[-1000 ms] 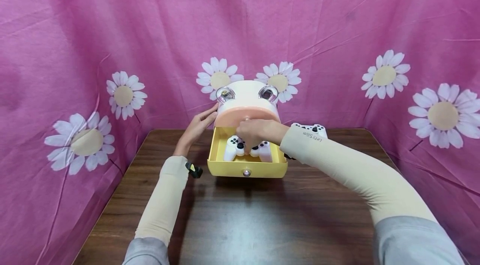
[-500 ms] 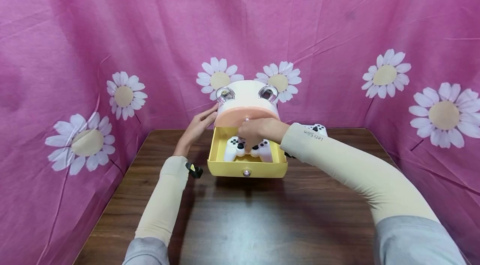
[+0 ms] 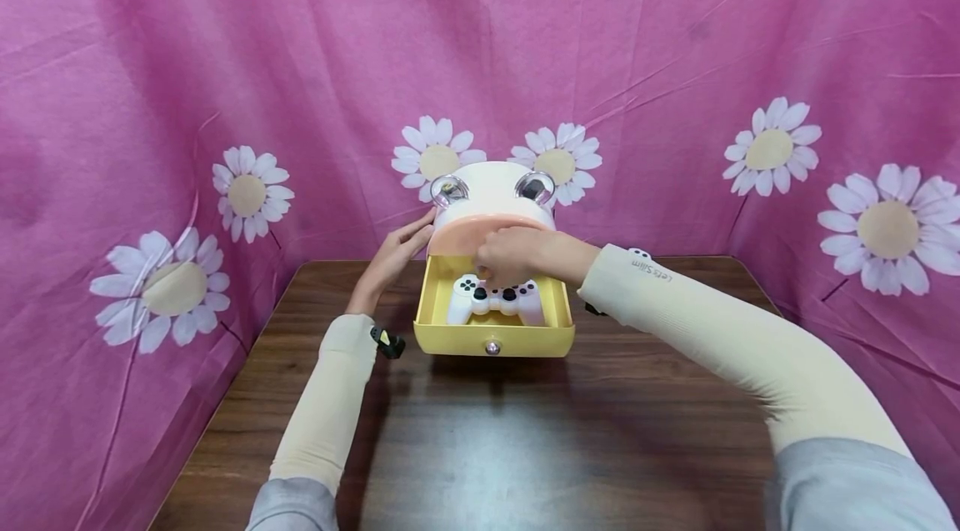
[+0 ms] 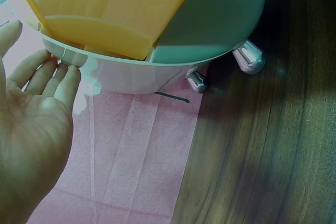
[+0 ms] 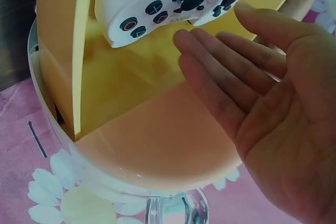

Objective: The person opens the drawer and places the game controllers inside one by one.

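Observation:
A white game controller (image 3: pixel 497 298) lies in the pulled-out yellow drawer (image 3: pixel 495 339) of a small cabinet (image 3: pixel 495 189) with a white top and a peach front. My right hand (image 3: pixel 517 256) hovers over the drawer behind the controller. In the right wrist view its fingers are loosely extended beside the controller (image 5: pixel 173 3), with a gap between them, and nothing is held. My left hand (image 3: pixel 393 260) rests its fingertips against the cabinet's left side. The left wrist view shows the fingers of the left hand (image 4: pixel 39 114) at the white shell, thumb apart.
A second white controller (image 3: pixel 640 252) lies behind the right sleeve, mostly hidden. The cabinet stands on silver feet (image 4: pixel 249 59) on a dark wooden table (image 3: pixel 480 448). A pink flowered curtain (image 3: pixel 637 56) hangs behind and at both sides.
My right hand has let go of the controller and moved slightly back and right, uncovering its middle. The controller stays in the drawer. My left hand has not visibly moved.

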{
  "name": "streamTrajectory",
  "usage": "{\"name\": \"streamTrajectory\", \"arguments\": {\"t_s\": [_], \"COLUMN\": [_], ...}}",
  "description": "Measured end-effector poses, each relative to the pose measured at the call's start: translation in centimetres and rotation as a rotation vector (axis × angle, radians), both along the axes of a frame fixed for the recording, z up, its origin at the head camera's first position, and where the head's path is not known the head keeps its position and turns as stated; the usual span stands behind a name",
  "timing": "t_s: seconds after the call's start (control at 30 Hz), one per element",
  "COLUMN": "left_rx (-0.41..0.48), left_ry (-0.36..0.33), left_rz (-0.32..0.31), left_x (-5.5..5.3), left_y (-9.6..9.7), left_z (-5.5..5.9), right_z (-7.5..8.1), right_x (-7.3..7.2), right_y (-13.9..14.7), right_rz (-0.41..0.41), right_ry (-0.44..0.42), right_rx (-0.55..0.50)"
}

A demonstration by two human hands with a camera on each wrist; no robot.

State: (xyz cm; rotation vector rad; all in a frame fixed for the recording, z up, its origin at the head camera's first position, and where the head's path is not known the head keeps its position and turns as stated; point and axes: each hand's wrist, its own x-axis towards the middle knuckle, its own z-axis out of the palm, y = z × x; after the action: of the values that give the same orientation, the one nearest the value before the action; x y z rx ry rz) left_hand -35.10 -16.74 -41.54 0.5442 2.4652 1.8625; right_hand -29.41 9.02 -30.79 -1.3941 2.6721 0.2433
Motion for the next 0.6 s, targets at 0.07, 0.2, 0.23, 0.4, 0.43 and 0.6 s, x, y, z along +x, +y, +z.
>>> {"name": "streamTrajectory", "arguments": {"t_s": [0.07, 0.2, 0.23, 0.4, 0.43, 0.6], "left_rx": [-0.004, -0.001, 0.001, 0.015, 0.014, 0.018], "left_ry": [0.002, -0.002, -0.006, -0.007, -0.009, -0.013], "left_rz": [0.004, 0.002, 0.005, -0.002, 0.002, 0.0], "left_x": [0.0, 0.0, 0.0, 0.0, 0.0, -0.1], "left_y": [0.0, -0.1, -0.1, -0.1, -0.1, 0.0], "left_z": [-0.1, -0.3, -0.4, -0.4, -0.4, -0.3], "right_z": [0.1, -0.1, -0.2, -0.5, -0.6, -0.9], "right_x": [0.4, 1.4, 1.8, 3.7, 4.1, 5.7], "right_y": [0.3, 0.9, 1.0, 1.4, 1.4, 1.8], "right_rz": [0.027, 0.1, 0.117, 0.171, 0.176, 0.169], "right_ry": [0.029, 0.137, 0.165, 0.289, 0.301, 0.349], "right_rx": [-0.044, -0.125, -0.139, -0.165, -0.174, -0.24]}}
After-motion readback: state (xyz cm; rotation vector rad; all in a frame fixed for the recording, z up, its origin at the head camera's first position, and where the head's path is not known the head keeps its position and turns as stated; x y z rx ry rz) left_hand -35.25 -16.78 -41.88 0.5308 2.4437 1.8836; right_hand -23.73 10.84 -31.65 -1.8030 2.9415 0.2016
